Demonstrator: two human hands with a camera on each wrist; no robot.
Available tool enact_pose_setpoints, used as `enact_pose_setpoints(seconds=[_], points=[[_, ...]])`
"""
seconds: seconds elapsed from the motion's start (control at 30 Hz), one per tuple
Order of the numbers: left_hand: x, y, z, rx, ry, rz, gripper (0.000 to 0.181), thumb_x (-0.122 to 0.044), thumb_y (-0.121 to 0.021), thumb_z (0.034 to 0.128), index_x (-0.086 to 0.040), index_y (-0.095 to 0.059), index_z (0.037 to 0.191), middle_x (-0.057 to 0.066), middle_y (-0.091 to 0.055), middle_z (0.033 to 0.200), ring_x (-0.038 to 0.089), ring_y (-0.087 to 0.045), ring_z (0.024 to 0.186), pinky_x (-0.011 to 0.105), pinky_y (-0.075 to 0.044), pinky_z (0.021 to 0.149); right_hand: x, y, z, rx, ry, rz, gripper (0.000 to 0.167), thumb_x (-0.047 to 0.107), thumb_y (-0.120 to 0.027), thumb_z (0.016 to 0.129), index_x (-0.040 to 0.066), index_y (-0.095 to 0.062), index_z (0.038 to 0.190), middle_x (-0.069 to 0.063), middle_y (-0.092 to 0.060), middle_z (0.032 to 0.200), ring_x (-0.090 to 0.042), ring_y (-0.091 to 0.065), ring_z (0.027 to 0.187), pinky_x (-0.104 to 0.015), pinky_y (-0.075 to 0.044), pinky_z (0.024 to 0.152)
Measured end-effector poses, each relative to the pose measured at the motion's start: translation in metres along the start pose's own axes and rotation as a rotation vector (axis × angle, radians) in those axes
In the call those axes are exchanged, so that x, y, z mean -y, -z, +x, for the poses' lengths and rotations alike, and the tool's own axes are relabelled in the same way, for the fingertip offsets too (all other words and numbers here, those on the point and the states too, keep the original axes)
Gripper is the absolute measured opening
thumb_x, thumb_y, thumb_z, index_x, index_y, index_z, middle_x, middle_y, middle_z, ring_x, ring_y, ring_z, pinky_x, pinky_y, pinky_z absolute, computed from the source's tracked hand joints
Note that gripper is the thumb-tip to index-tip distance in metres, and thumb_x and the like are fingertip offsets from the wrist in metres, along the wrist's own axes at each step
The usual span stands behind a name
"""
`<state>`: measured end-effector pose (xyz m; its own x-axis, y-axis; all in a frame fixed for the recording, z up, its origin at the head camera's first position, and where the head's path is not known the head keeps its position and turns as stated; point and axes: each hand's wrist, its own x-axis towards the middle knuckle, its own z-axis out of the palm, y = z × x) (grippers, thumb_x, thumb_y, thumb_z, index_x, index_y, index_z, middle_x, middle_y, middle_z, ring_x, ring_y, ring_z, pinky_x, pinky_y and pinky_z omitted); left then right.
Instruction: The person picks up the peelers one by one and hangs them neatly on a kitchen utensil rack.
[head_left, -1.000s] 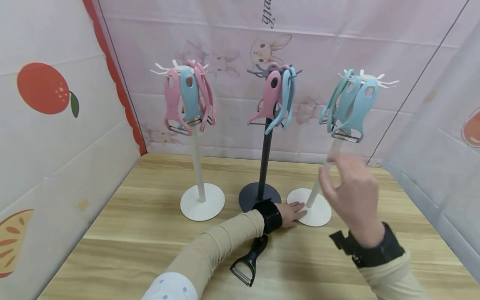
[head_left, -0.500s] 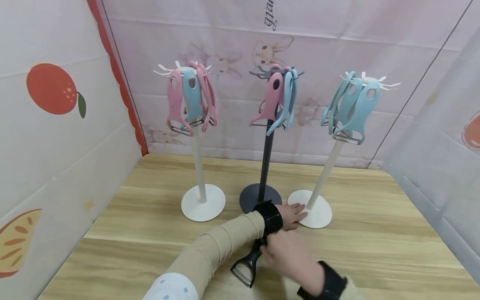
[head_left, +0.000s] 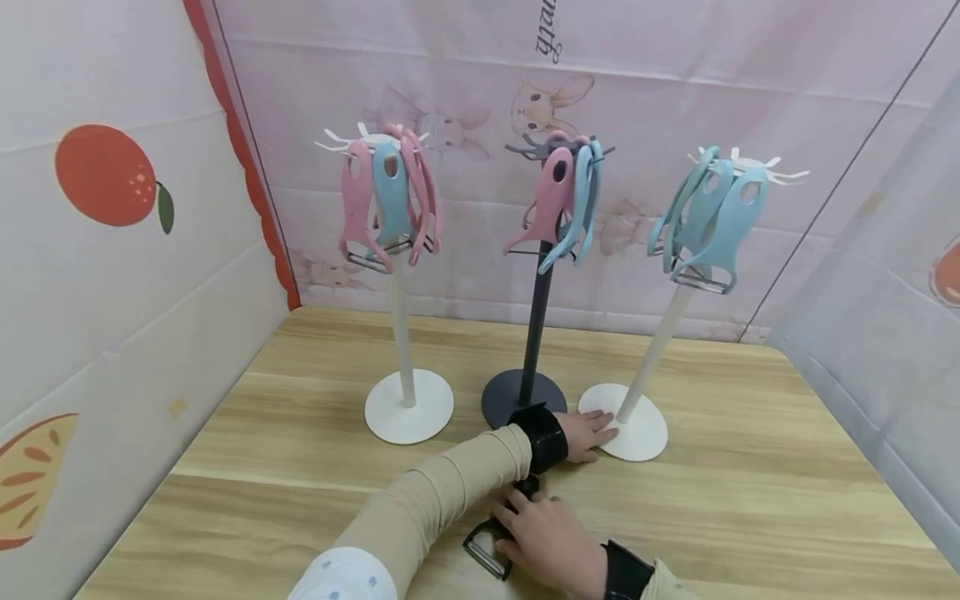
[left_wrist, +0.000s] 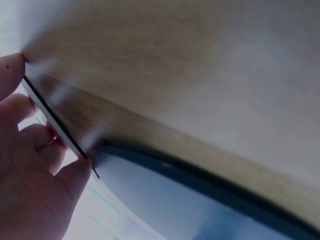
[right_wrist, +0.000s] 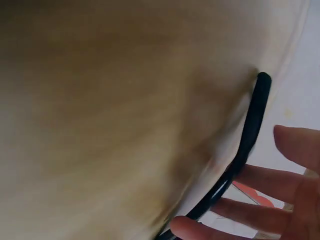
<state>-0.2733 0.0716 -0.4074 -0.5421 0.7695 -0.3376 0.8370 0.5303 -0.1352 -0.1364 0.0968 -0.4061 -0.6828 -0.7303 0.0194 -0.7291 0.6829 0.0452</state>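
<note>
A black peeler (head_left: 528, 486) lies on the wooden table, and my right hand (head_left: 551, 537) reaches over it from the right. In the right wrist view, fairly straight fingers (right_wrist: 267, 182) touch the black peeler (right_wrist: 256, 112) along one side; no firm grip on it shows. My left hand (head_left: 588, 435) rests with spread fingers on the round white base (head_left: 641, 433) of the right stand. The left wrist view has the fingers (left_wrist: 75, 177) at that base's edge. Several light blue peelers (head_left: 738, 221) hang from this stand, whose pole leans to the right.
A dark stand (head_left: 534, 333) in the middle carries pink and blue peelers (head_left: 551, 196). On the left, a white stand (head_left: 402, 342) also carries pink and blue peelers (head_left: 390, 187). My left forearm (head_left: 442, 479) crosses the table (head_left: 285, 467) just behind the black peeler. Printed cloth walls surround the table.
My right hand has come down from beside the right stand's pole, moving left and toward me, onto the black peeler. My left hand has stayed on the white base.
</note>
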Motion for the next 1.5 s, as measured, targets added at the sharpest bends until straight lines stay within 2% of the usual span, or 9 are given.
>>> enact_pose_setpoints(seconds=[0.17, 0.27, 0.53, 0.67, 0.87, 1.03, 1.23, 1.4, 1.5], points=[[0.001, -0.002, 0.002, -0.006, -0.001, 0.011, 0.057, -0.037, -0.037, 0.0976, -0.02, -0.015, 0.147, 0.004, -0.01, 0.152, 0.014, -0.01, 0.138, 0.024, -0.02, 0.107, -0.006, -0.002, -0.007, -0.041, 0.028, 0.103, 0.023, 0.036, -0.062, 0.084, 0.015, -0.069, 0.078, 0.001, -0.06, 0.089, -0.007, -0.051, 0.057, -0.022, -0.04, 0.047], [0.001, -0.003, 0.003, -0.009, 0.007, 0.014, 0.057, -0.037, -0.036, 0.0976, -0.02, -0.015, 0.147, 0.003, -0.009, 0.152, 0.014, -0.01, 0.138, 0.025, -0.02, 0.107, -0.007, -0.001, -0.01, -0.074, 0.026, 0.1, 0.018, 0.029, -0.067, 0.081, 0.016, -0.067, 0.068, 0.003, -0.06, 0.085, -0.007, -0.05, 0.055, -0.022, -0.04, 0.047], [0.0, -0.001, 0.0, -0.021, 0.021, 0.013, 0.056, -0.037, -0.038, 0.0973, -0.02, -0.017, 0.147, 0.003, -0.012, 0.152, 0.014, -0.011, 0.137, 0.025, -0.022, 0.106, -0.007, -0.002, -0.016, -0.071, -0.042, 0.065, 0.007, 0.014, -0.069, 0.079, 0.008, -0.067, 0.083, -0.001, -0.053, 0.082, -0.012, -0.045, 0.052, -0.023, -0.038, 0.045], [0.0, 0.0, 0.0, -0.018, 0.023, 0.008, 0.056, -0.037, -0.037, 0.0973, -0.02, -0.017, 0.147, 0.003, -0.012, 0.152, 0.014, -0.011, 0.137, 0.025, -0.022, 0.106, -0.008, -0.003, -0.018, -0.028, -0.096, 0.123, 0.017, 0.008, -0.068, 0.079, 0.001, -0.062, 0.094, -0.006, -0.05, 0.083, -0.013, -0.047, 0.052, -0.025, -0.041, 0.047], [-0.001, 0.0, -0.002, -0.022, 0.02, 0.005, 0.056, -0.037, -0.038, 0.0971, -0.021, -0.018, 0.147, 0.003, -0.013, 0.152, 0.014, -0.012, 0.137, 0.025, -0.023, 0.106, -0.012, 0.003, -0.02, 0.06, -0.139, 0.209, 0.028, 0.002, -0.071, 0.07, -0.003, -0.06, 0.095, -0.007, -0.049, 0.08, -0.012, -0.048, 0.054, -0.024, -0.043, 0.048], [0.001, -0.001, -0.002, -0.03, 0.018, 0.001, 0.056, -0.037, -0.039, 0.0971, -0.02, -0.018, 0.147, 0.003, -0.013, 0.152, 0.014, -0.013, 0.137, 0.025, -0.024, 0.105, -0.021, 0.014, -0.029, 0.115, -0.196, 0.332, 0.033, -0.005, -0.07, 0.063, -0.004, -0.058, 0.094, -0.007, -0.049, 0.079, -0.015, -0.05, 0.059, -0.026, -0.044, 0.052], [0.003, -0.006, 0.003, -0.024, 0.013, 0.013, 0.057, -0.038, -0.037, 0.0972, -0.021, -0.016, 0.147, 0.003, -0.011, 0.152, 0.014, -0.012, 0.137, 0.025, -0.023, 0.106, -0.036, 0.026, -0.046, -0.011, -0.252, 0.431, 0.029, -0.01, -0.063, 0.057, 0.0, -0.053, 0.082, -0.004, -0.051, 0.071, -0.014, -0.047, 0.059, -0.026, -0.039, 0.049], [0.003, -0.013, 0.01, -0.036, 0.009, 0.018, 0.058, -0.039, -0.038, 0.0965, -0.022, -0.017, 0.147, 0.002, -0.012, 0.152, 0.013, -0.012, 0.137, 0.025, -0.023, 0.106, -0.049, 0.041, -0.059, -0.201, -0.31, 0.368, 0.031, -0.011, -0.062, 0.055, 0.006, -0.054, 0.079, 0.003, -0.051, 0.066, -0.009, -0.044, 0.056, -0.023, -0.037, 0.048], [0.004, -0.015, 0.014, -0.034, 0.019, 0.019, 0.057, -0.037, -0.038, 0.0968, -0.023, -0.017, 0.147, 0.001, -0.011, 0.152, 0.013, -0.012, 0.137, 0.024, -0.023, 0.105, -0.056, 0.056, -0.063, -0.268, -0.37, 0.323, 0.033, -0.01, -0.063, 0.057, 0.006, -0.059, 0.085, 0.004, -0.053, 0.067, -0.008, -0.044, 0.057, -0.022, -0.038, 0.048]])
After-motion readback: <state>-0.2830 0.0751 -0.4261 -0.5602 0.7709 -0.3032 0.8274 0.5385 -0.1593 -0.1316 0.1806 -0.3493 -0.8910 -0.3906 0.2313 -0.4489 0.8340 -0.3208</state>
